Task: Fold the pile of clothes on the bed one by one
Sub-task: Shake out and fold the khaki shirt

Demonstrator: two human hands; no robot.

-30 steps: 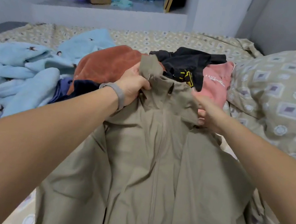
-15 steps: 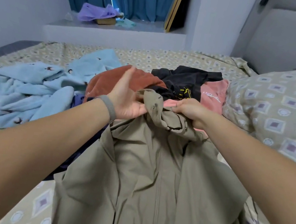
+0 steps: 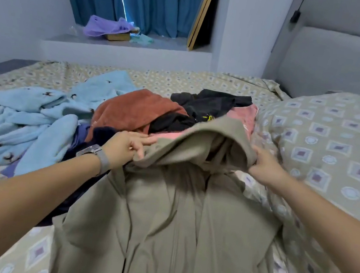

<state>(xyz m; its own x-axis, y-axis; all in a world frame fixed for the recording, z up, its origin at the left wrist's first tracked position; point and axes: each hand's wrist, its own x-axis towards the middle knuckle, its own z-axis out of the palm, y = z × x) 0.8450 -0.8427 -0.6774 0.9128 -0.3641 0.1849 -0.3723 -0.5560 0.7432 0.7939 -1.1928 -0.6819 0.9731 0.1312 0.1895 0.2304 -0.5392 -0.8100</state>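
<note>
Both your arms reach out over the bed [image 3: 178,78], which has a tan sheet with little square patterns. A big olive-green cloth jacket [image 3: 175,224] lies flat on the bed right in front of you, with its front side up and its hood [image 3: 216,139] at the far end.

Your left hand [image 3: 123,146] is at the left edge of the jacket's hood. The fingers [image 3: 144,141] are bent and pinch the hood's edge, and the top ones point toward the middle of the jacket. A grey watch band [image 3: 101,158] sits on that wrist.

Your right hand [image 3: 263,163] is at the right edge of the hood. It grips the cloth there, with the thumb on the near side; this hand is a bit blurry. Between your two hands the hood is lifted up and stretched wide, so you can see into it.

Just past the hood lies the pile of clothes: a rust-brown fuzzy top [image 3: 131,110], a black garment with a yellow mark [image 3: 209,104] and a pink piece [image 3: 243,115] that touches the hood. A dark navy piece [image 3: 102,133] lies by your left hand. To the left of the jacket there is a crumpled light-blue fleece with small dark birds [image 3: 20,117]. To the right of the jacket there is a puffy pillow in the same tan pattern [image 3: 327,144].
</note>
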